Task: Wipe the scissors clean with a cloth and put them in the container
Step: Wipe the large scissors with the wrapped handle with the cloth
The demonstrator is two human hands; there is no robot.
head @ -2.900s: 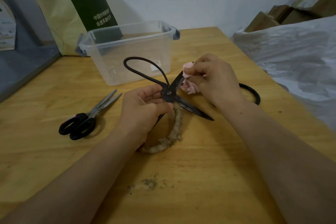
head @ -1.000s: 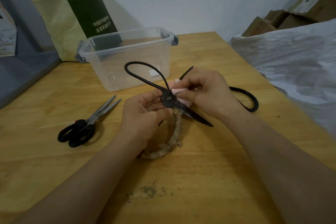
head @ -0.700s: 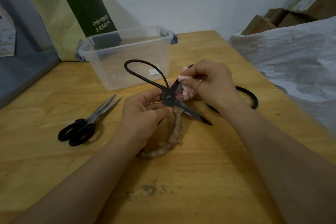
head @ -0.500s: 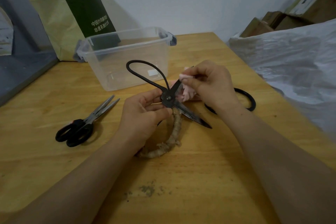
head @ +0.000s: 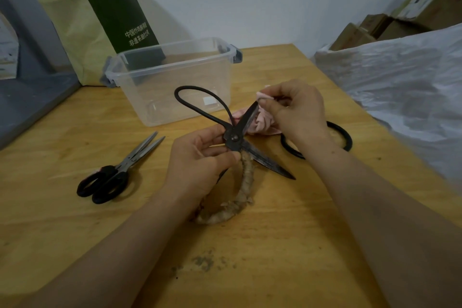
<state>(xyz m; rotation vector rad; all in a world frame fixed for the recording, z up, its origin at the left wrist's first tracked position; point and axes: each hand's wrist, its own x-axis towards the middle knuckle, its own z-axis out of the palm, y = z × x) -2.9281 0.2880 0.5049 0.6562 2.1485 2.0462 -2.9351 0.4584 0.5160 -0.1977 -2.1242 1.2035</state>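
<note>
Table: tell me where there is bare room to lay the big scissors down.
Bare table lies near left, between the small scissors and the front edge; also far right, between the container and the plastic sheet. Crowded: the centre, around the left hand, right hand, cloth and black loop.

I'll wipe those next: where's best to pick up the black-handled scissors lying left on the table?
Take the black-handled scissors by their handle loops, probably from above on the near side. They lie flat and closed, loops toward you, tips pointing away toward the container, so that grip stays clear of the blades.
</note>
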